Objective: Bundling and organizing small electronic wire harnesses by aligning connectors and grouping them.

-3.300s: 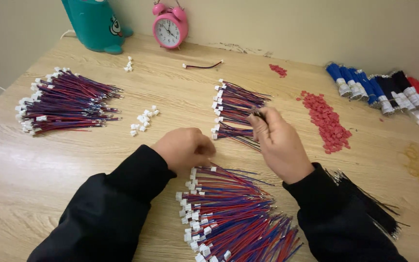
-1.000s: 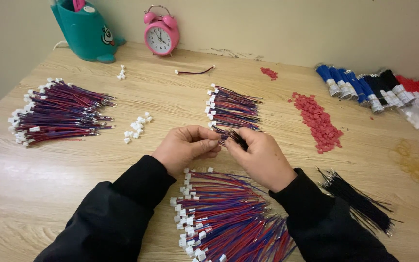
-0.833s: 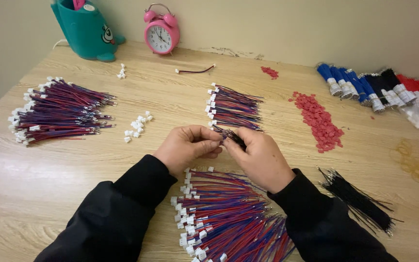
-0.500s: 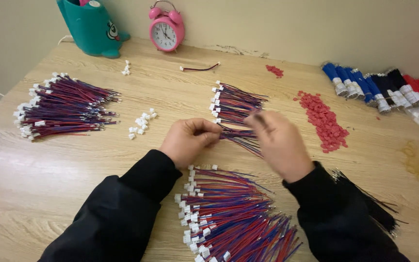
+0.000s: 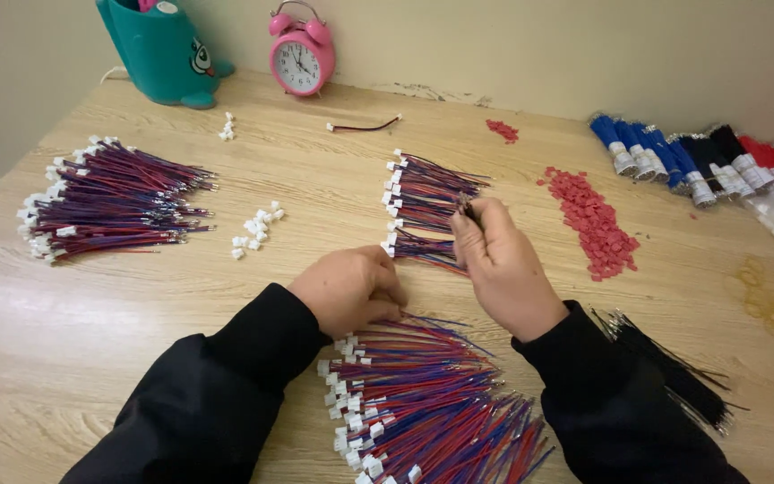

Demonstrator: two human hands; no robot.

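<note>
My right hand point(image 5: 500, 263) pinches a thin wire lead point(image 5: 469, 210) at the fingertips, right over the middle bundle of red and blue wires with white connectors point(image 5: 423, 195). My left hand point(image 5: 349, 289) rests curled on the table at the top edge of the big near pile of red and blue wires point(image 5: 423, 399); what it holds, if anything, is hidden. Both sleeves are black.
A large finished wire bundle point(image 5: 109, 199) lies at left, loose white connectors point(image 5: 255, 228) beside it. Red small pieces point(image 5: 593, 220) lie right of centre, black wires point(image 5: 669, 367) near my right sleeve, wire rolls point(image 5: 700, 161) far right. A pink clock point(image 5: 301, 56) and teal holder point(image 5: 161, 52) stand at the back.
My hands were together working a wire a second ago. The right hand has since moved away up to the middle bundle, and the left has drawn back to the near pile.
</note>
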